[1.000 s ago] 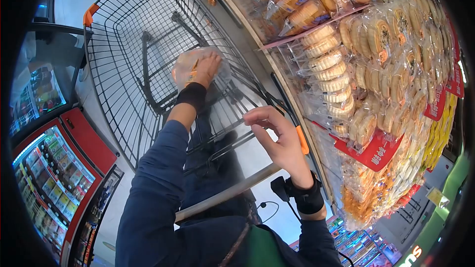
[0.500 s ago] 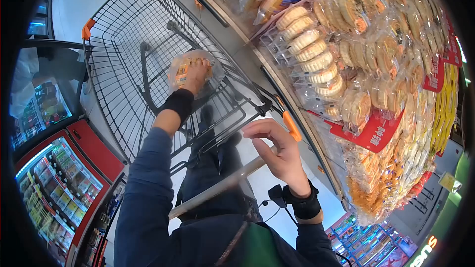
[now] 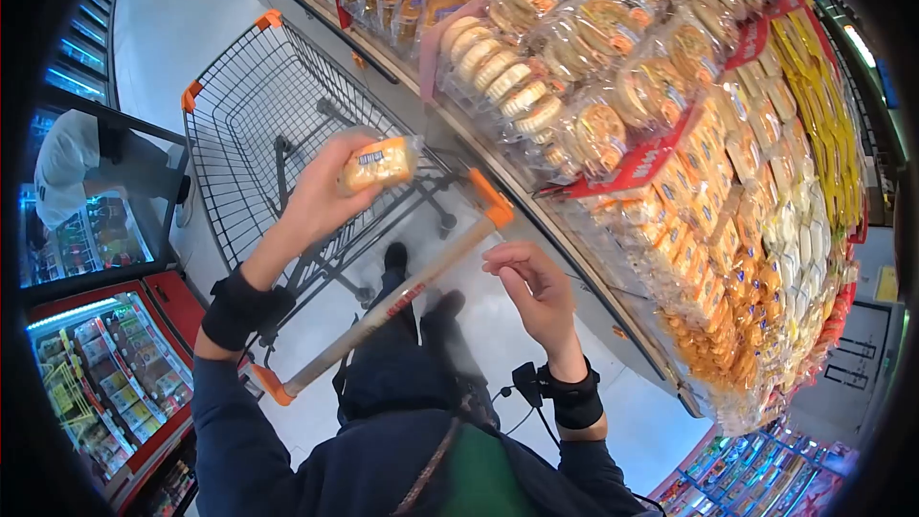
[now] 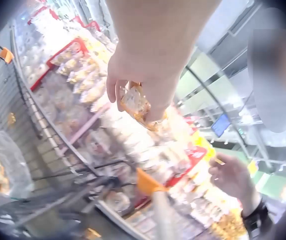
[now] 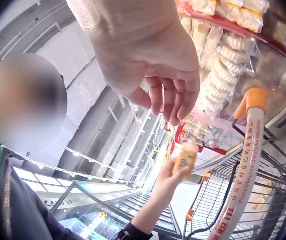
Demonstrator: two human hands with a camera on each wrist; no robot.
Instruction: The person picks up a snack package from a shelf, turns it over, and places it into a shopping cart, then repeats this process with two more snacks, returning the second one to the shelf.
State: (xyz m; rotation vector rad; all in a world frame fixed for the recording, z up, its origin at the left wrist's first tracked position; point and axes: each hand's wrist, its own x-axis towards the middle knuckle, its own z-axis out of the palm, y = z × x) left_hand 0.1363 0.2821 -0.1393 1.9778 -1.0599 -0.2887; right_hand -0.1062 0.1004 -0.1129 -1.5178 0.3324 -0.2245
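By the stacked pastries point(image 3: 637, 91), L hand's point(image 3: 321, 193) grip pinches a wrapped bread pkg point(image 3: 381, 165) nr the cart point(image 3: 230, 148). R hand's point(image 3: 538, 299) grip is released, fingers loosely bent.

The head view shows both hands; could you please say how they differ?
The left hand grips a wrapped baked good; the right hand holds nothing. The left hand appears on the basket side of the cart handle, the right hand on the near side. Both have a black wristband.

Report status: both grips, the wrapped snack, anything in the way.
Left grip holding wrapped snack. Right grip empty, loosely curled. Cart handle between grips in head view, possible snag.
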